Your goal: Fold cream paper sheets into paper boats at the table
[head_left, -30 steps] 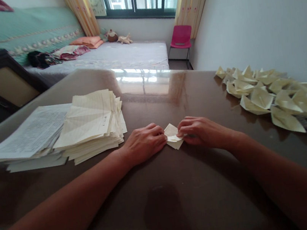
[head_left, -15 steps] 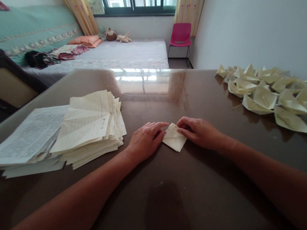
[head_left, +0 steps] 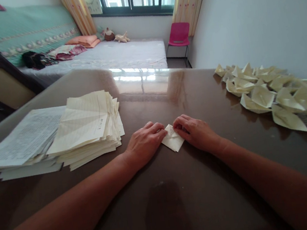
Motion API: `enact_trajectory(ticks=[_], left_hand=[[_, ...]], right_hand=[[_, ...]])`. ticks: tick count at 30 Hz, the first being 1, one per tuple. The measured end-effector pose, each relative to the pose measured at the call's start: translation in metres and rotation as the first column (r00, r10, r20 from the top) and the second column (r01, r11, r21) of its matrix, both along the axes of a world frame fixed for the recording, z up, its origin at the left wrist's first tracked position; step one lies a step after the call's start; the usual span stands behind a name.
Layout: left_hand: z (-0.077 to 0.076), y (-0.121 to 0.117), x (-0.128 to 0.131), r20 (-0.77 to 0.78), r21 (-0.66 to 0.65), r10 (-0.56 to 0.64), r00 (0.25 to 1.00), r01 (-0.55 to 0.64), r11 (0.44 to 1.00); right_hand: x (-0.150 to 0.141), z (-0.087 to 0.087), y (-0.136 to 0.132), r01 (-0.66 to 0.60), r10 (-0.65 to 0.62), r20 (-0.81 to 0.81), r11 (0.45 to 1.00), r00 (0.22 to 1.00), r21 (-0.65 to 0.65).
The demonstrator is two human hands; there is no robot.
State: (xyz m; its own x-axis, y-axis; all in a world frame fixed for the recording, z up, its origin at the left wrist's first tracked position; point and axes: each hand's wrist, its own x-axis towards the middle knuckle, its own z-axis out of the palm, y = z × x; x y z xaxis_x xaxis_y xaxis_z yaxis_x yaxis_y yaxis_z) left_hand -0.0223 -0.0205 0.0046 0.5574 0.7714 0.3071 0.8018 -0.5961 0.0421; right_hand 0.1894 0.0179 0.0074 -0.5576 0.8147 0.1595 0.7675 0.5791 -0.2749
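Folded paper (head_left: 174, 142) lay on the bench (head_left: 168, 212) between left grip (head_left: 146, 141) and right grip (head_left: 195, 131), both pinched closed on its edges, a flat diamond not yet opened out like the finished shapes (head_left: 260, 97) rightward of them, with unfolded sheets (head_left: 83, 121) leftward.

left: bare left hand (head_left: 146, 141) and bare, tapered left forearm (head_left: 96, 194) are seen | right: bare right hand (head_left: 195, 131) and bare, tapered right forearm (head_left: 266, 173) are seen
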Motion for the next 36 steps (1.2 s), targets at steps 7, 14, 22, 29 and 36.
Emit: enact_trajectory(ticks=[7,14,22,29,36], left_hand=[[0.006,-0.004,-0.003,-0.176,-0.004,-0.056,0.983,0.056,0.998],[0.010,-0.020,0.001,-0.301,0.033,-0.018,0.953,0.029,0.999],[0.008,-0.025,0.000,-0.328,0.050,0.006,0.945,0.012,0.999],[0.010,-0.024,0.000,-0.268,0.042,-0.013,0.963,0.025,0.999],[0.012,-0.020,-0.001,-0.255,0.028,-0.038,0.966,0.047,0.999]], right_hand=[[0.001,0.011,-0.008,-0.310,0.264,0.254,0.937,0.930,0.159],[-0.010,0.029,-0.039,-0.303,0.191,0.502,0.941,0.844,0.152],[-0.008,0.038,-0.057,-0.199,0.113,0.564,0.976,0.818,0.093],[-0.012,0.040,-0.054,-0.155,0.074,0.537,0.982,0.840,0.108],[-0.005,0.045,-0.045,-0.088,0.035,0.538,0.993,0.842,0.073]])
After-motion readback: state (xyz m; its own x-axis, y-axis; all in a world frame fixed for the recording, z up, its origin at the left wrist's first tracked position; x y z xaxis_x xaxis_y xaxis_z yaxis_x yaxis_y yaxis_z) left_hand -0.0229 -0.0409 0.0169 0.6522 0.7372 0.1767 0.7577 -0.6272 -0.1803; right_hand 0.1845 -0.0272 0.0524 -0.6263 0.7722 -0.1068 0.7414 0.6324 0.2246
